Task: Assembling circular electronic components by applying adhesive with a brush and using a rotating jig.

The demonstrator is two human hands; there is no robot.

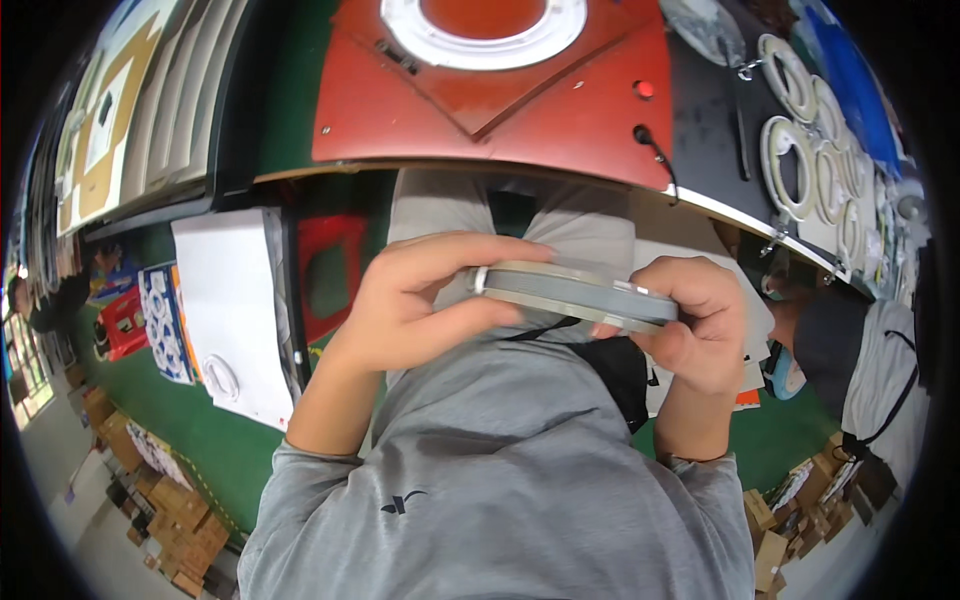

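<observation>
Held edge-on in front of my lap is a round, flat grey part point(575, 292) with pale rims and a darker band along its side. My left hand point(420, 295) pinches its left end, thumb on one face and fingers on the other. At the opposite end, my right hand point(700, 318) grips the rim between curled fingers and thumb. The faces of the part are mostly turned out of sight. Beyond my hands, a white ring point(555, 50) lies on the red panel point(400, 125) of the bench.
Several cream rings point(785, 165) lie on the dark bench top at right. A red button point(645, 90) sits on the panel. White sheets point(230, 300) and a red stool point(330, 270) stand at left. Another person's dark shorts point(825, 335) show at right. Cardboard boxes point(175, 515) are piled behind.
</observation>
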